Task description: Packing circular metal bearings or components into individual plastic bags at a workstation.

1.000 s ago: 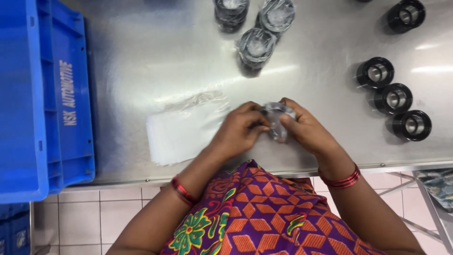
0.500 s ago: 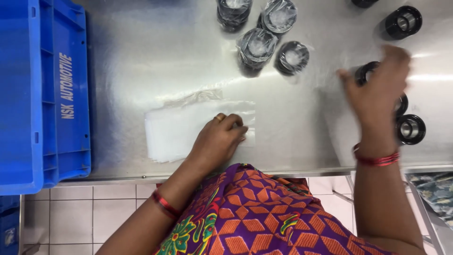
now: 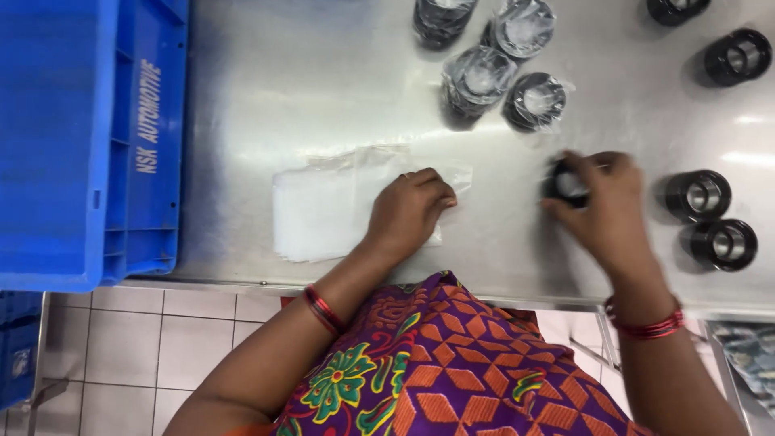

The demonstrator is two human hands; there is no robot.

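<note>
Fingers of the right hand grasp a black ring, partly hidden; wrapped rings stand beyond. Left hand, curled, presses clear bags beside the blue crate.

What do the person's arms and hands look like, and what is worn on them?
Both arms are bare, with no sleeves and no gloves. The left hand has thin red bangles on its forearm. The right hand has similar red bangles at the wrist. The garment below is purple with orange diamond shapes and a green flower pattern.
</note>
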